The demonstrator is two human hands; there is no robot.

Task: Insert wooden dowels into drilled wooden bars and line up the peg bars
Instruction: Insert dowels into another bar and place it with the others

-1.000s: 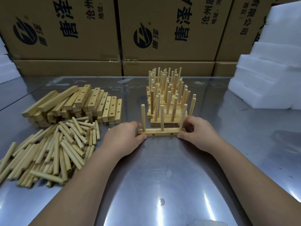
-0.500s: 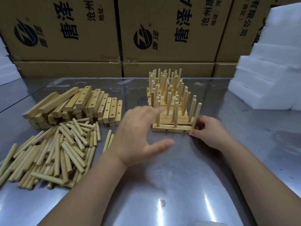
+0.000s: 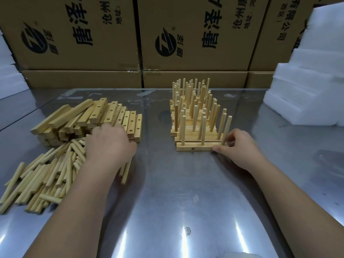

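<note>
Your left hand (image 3: 109, 144) hovers over loose dowels (image 3: 46, 174); its fingers are hidden, so the grip is unclear. Your right hand (image 3: 237, 146) pinches the front peg bar (image 3: 193, 147), set against the other peg bars (image 3: 193, 112). Drilled bars (image 3: 104, 116) are piled far left.

Front peg bar (image 3: 195, 146) lies flat with three standing dowels, tight against the row of peg bars (image 3: 193, 116) behind it, with drilled bars (image 3: 104, 116) stacked at left and loose dowels (image 3: 46, 174) heaped just nearer.

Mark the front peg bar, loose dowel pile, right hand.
front peg bar (image 3: 201, 146), head view, front face
loose dowel pile (image 3: 48, 174), head view, pile's middle
right hand (image 3: 237, 146), head view, back of hand
</note>
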